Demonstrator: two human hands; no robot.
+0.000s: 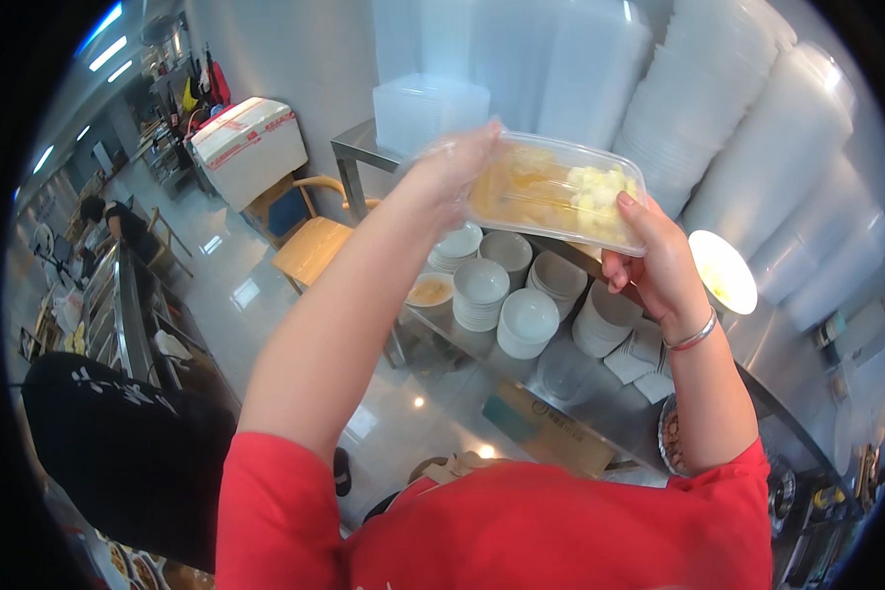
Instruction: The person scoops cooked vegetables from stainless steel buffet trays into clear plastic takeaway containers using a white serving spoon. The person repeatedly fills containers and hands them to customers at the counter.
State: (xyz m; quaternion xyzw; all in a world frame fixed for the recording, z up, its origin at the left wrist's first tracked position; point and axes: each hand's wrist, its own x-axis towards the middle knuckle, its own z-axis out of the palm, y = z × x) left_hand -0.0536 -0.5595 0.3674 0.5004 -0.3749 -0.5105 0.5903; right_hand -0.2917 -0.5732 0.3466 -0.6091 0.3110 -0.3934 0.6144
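Note:
A clear rectangular plastic food container (538,181) is held up before me, above the edge of a steel shelf. Yellowish food fills its left part, and pale yellow chopped pieces (601,195) are heaped at its right. My right hand (656,254) grips the right end, thumb on the near face, a silver bangle at the wrist. At the left end is my left hand (457,173), in a thin clear plastic glove; it is blurred and seems to clasp that end. Just right of my right hand, a white bowl (734,269) with yellow bits stands on the steel shelf.
Tall stacks of clear plastic containers (759,140) line the wall. Stacked white bowls (527,317) fill the lower shelf (479,346). A wooden chair (313,247) and a white foam box (254,151) stand left. A person in black (125,457) is close at my left.

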